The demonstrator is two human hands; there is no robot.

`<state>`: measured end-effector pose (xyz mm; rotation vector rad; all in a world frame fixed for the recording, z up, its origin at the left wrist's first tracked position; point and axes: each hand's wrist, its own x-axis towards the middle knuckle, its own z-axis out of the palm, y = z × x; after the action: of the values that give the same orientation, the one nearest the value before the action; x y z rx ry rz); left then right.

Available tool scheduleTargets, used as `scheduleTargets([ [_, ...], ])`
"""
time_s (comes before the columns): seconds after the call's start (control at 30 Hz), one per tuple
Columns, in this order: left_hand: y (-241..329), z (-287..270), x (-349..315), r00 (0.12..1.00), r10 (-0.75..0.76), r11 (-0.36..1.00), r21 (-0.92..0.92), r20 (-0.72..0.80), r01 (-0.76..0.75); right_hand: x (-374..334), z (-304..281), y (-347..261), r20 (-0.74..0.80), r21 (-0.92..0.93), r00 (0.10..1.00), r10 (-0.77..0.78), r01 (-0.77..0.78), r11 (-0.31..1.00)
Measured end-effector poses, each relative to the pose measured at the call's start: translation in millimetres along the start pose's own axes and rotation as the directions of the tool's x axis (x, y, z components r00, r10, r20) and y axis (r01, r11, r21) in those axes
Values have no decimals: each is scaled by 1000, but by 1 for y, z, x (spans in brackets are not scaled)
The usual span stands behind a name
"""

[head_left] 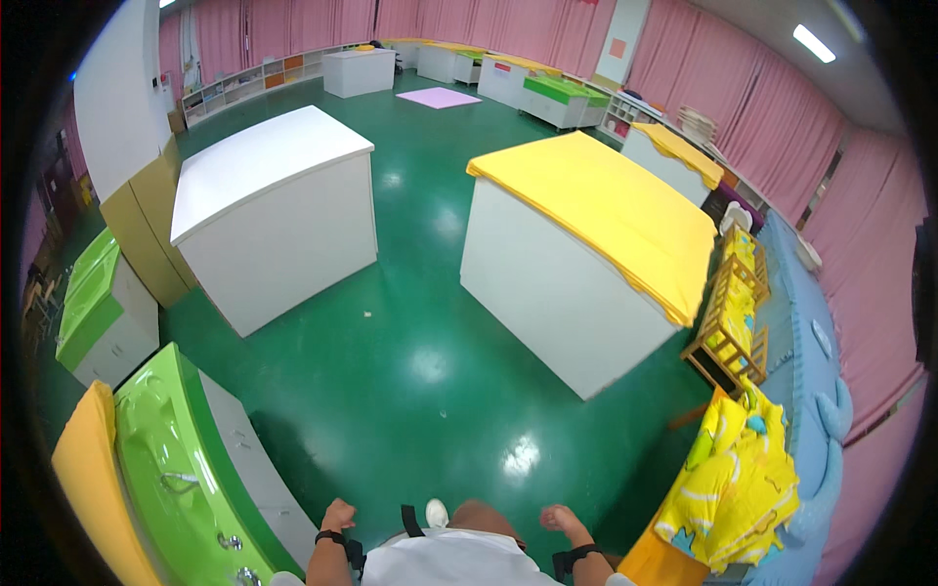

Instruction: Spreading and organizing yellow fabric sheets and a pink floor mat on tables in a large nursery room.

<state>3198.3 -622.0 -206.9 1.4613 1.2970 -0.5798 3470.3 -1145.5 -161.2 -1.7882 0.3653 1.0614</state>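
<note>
Green basin unit (pixel 195 430) stands at the lower left, just beside the person's left hand (pixel 338 516); a shower handset (pixel 180 480) and chrome taps (pixel 231 541) show in its moulded top. That hand hangs above the floor, apart from the unit, its fingers looking curled inward, though how far they close cannot be told. The right hand (pixel 560 518) hangs level with it on the other side of the body, its fingers also turned in, their spread too small to tell. It is nearest an orange table (pixel 676 561) on which yellow patterned bedding (pixel 733 479) lies crumpled. Both wrists wear black bands. Between the hands, a white shoe (pixel 437 513) shows on the glossy green floor (pixel 420 361). Ahead stand a white cabinet (pixel 278 234) on the left and another, draped in yellow cloth (pixel 606 210), on the right. Beyond the bedding sits a wooden cot (pixel 718 296); pink curtains (pixel 791 98) line the walls.
</note>
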Motion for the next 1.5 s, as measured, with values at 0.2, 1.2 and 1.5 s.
scheduleTargets([
  [0.2, 186, -45, 92, 925, 245, 967, 4, -291, -255, 143, -14, -136, 52, 76, 992, 113, -117, 990],
  [1.2, 1104, -380, 479, 890, 454, 833, -373, 40, -408, 692, 269, -1145, 441, -234, 793, -420, 553, 800],
  [1.5, 1420, -445, 620, 832, 545, 780, -429, 106, -456, 886, 305, -1433, 309, -359, 764, -566, 645, 675],
])
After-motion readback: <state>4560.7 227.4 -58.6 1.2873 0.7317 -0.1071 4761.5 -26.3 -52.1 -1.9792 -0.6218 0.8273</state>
